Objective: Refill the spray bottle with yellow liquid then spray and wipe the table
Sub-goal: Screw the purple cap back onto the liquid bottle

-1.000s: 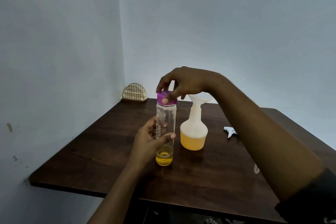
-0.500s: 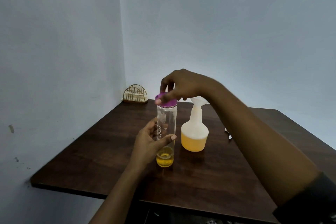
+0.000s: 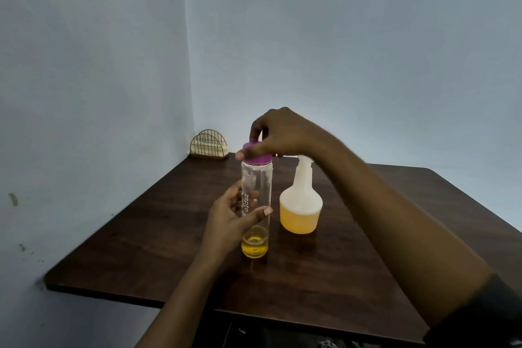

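A tall clear bottle (image 3: 256,192) stands upright on the dark wooden table (image 3: 141,248), with a little yellow liquid at its bottom. My left hand (image 3: 230,223) grips its middle. My right hand (image 3: 278,133) closes its fingers around the purple cap (image 3: 258,160) on the bottle's top. Just to the right stands the white spray bottle (image 3: 300,203), about a third full of yellow liquid, its neck open. My right forearm hides whatever sits on that neck and the table behind it.
A gold wire holder (image 3: 208,144) sits in the far left corner against the walls. The table's near edge runs close to my body, and its left edge meets the wall.
My right hand has turned on the purple cap, its fingers shifting round it. The forearm now covers the white funnel and the sprayer head seen earlier. The left hand kept its hold.
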### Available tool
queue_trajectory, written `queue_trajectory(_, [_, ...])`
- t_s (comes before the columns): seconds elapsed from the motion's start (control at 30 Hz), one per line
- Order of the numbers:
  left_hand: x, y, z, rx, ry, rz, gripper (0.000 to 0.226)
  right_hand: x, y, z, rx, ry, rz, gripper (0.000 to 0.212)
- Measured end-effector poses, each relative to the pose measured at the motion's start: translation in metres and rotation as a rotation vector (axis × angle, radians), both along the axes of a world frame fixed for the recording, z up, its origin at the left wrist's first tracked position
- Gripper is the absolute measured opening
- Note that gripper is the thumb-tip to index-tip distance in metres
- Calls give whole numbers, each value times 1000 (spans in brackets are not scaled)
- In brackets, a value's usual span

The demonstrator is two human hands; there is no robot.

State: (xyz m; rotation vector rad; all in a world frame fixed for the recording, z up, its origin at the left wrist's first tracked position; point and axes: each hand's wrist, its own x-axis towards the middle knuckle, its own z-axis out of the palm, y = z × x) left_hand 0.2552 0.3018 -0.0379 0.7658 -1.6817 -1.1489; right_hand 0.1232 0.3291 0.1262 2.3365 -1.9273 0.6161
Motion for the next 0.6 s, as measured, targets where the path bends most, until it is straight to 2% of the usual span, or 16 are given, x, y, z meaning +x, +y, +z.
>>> queue_trajectory(0.07, [0, 3, 1, 0, 9, -6, 58, 13, -4, -12, -211, 265, -209, 61])
queue_trajectory(0.1, [1, 2, 1, 5, 6, -11, 59, 17, -5, -16, -278, 345, -249, 64])
queue_trajectory(0.13, [2, 2, 2, 11, 1, -17, 61, 17, -3, -17, -293, 347, -254, 67])
queue_trajectory(0.2, [3, -2, 3, 23, -7, -33, 64, 7, 4, -8, -115, 157, -174, 68])
queue_trajectory(0.27, [4, -4, 2, 29, -14, -44, 64, -9, 12, 3, 187, -102, 27, 56])
queue_trajectory(0.33, [4, -5, 1, 27, -15, -45, 63, -18, 16, 4, 328, -161, 178, 52])
queue_trajectory(0.43, [3, -3, 1, 33, -2, -47, 66, -21, 12, -1, 237, -180, 208, 45])
queue_trajectory(0.53, [3, -1, 2, 34, 6, -46, 64, -11, 7, -8, 44, -139, 40, 44])
queue_trajectory(0.6, [3, -1, 1, 23, -6, -38, 63, -2, 4, -15, -62, -20, -73, 50])
